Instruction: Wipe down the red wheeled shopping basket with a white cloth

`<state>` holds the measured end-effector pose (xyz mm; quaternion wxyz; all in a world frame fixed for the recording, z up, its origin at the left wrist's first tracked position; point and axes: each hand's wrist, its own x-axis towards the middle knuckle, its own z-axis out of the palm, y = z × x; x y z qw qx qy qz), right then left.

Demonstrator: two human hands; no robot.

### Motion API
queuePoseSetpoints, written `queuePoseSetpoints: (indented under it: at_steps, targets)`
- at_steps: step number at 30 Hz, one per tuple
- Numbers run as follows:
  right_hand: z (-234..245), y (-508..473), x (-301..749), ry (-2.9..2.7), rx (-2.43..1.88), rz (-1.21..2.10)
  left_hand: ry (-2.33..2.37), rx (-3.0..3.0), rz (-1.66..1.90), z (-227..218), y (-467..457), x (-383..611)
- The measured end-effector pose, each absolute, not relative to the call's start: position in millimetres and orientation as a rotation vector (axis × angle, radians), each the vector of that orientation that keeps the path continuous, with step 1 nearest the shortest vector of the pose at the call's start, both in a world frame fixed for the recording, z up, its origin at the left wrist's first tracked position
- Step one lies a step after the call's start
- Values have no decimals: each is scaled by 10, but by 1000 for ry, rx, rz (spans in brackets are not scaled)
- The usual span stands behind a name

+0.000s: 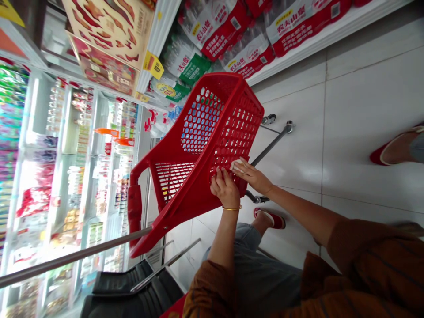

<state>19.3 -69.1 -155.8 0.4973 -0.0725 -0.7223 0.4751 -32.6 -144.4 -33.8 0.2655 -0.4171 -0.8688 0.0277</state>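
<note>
A red plastic shopping cart (190, 194) with latticed walls stands in front of me and appears tilted in the view. My left hand (225, 189), with a gold bracelet at the wrist, has its fingers curled against the cart's latticed side wall. Beside it, my right hand (254, 176) presses a crumpled white cloth or tissue (237, 164) to the same wall. The fingers partly cover that white piece. The cart's handle (134, 207) points left, away from both hands.
Packs of bottled water (215, 26) line a low white shelf above the cart. Boxed goods (109, 35) and bright product shelves (73, 176) lie left. A metal rail (76, 252) and black ridged objects (132, 287) occupy the lower left. Red shoes (278, 219) rest on the tiled floor (357, 123).
</note>
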Motion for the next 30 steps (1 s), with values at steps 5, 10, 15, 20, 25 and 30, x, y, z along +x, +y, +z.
queuePoseSetpoints:
  at_steps: [5,10,15,20,25,30]
  targets:
    - [-1496,-708,264,-1740,-237,1122,-2317,-1132,75,-330,-1445,-356]
    - [-1062,-619,242,-1657,-253,1027,-2276,-1149,51,-328,-1450,-353]
    - [-884,-493,82,-1642,-153,1003,-2252,-1153,80,-357,-1437,-328]
    - [-1160,-548,47,-1670,-138,1121,-2296,-1135,44,-357,-1400,-286]
    - [-1470,-705,146,-1713,-190,1168,-2313,-1122,37,-375,-1398,-283]
    - [-1652,-813,197,-1763,-228,1152,-2306,-1104,30,-424,-1426,-308]
